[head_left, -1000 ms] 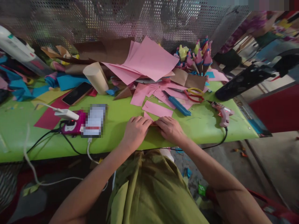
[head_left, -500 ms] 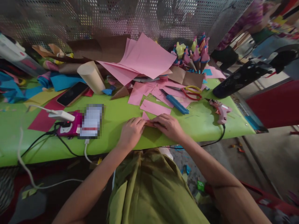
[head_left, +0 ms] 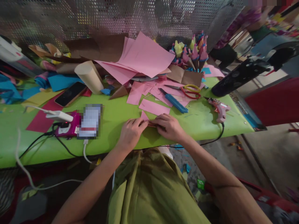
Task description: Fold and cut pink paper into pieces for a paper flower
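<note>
My left hand (head_left: 131, 132) and my right hand (head_left: 170, 127) rest side by side near the front edge of the green table (head_left: 116, 124). Both have their fingers curled and pressed on a small folded piece of pink paper (head_left: 147, 120) between them; most of it is hidden under the fingers. A pink paper strip (head_left: 154, 107) lies just beyond the hands. Farther back are a blue utility knife (head_left: 174, 101) and red-and-yellow scissors (head_left: 190, 91).
Pink sheets (head_left: 144, 59) and brown paper (head_left: 100, 46) pile up at the back by a cream paper cone (head_left: 90, 77). A phone (head_left: 70, 93) and pink charging device (head_left: 68, 127) with cables lie left. A pink glue gun (head_left: 219, 109) lies right; finished paper cones (head_left: 195, 53) stand behind.
Both hands stay on the folded pink piece; the fingers have shifted slightly and pressed closer together. The view has drifted a little.
</note>
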`<state>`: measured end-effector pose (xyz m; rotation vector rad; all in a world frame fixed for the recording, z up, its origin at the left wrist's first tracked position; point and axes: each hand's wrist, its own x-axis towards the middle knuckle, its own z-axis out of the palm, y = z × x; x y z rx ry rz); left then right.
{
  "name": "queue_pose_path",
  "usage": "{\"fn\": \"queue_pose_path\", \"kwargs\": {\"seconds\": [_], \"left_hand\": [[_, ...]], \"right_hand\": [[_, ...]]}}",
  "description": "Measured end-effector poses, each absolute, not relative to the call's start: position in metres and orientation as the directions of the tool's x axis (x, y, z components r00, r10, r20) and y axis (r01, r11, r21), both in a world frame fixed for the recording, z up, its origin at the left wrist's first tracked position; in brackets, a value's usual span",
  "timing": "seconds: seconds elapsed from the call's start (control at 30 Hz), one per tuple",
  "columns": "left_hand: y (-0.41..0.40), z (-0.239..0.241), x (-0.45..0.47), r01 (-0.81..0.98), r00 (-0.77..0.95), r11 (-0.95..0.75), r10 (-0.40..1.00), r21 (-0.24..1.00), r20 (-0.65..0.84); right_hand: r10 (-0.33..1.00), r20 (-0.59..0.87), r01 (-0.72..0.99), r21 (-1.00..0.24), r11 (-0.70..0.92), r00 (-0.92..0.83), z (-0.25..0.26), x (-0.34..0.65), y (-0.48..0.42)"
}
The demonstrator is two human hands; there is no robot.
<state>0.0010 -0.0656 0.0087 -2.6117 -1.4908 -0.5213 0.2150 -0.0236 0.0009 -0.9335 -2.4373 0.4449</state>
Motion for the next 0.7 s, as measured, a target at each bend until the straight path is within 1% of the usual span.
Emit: {"fn": "queue_pose_path", "kwargs": {"seconds": [0.1, 0.2, 0.43, 0.63, 0.7], "left_hand": [[-0.065, 0.007, 0.000, 0.858, 0.448, -0.503, 0.832, 0.104, 0.328], [-0.063, 0.006, -0.001, 0.851, 0.448, -0.511, 0.828, 0.124, 0.337], [-0.059, 0.007, -0.003, 0.837, 0.461, -0.527, 0.825, 0.148, 0.327], [-0.061, 0.007, -0.006, 0.821, 0.422, -0.506, 0.850, 0.266, 0.316], [-0.061, 0.007, -0.006, 0.824, 0.401, -0.490, 0.859, 0.285, 0.317]], "right_hand": [[0.693, 0.298, 0.547, -0.444, 0.709, -0.656, 0.001, 0.215, -0.026], [0.727, 0.307, 0.578, -0.452, 0.680, -0.615, -0.001, 0.212, -0.026], [0.782, 0.317, 0.575, -0.541, 0.614, -0.536, -0.002, 0.207, -0.029], [0.830, 0.281, 0.592, -0.594, 0.545, -0.482, 0.000, 0.202, -0.031], [0.853, 0.257, 0.611, -0.608, 0.508, -0.453, 0.000, 0.200, -0.031]]}}
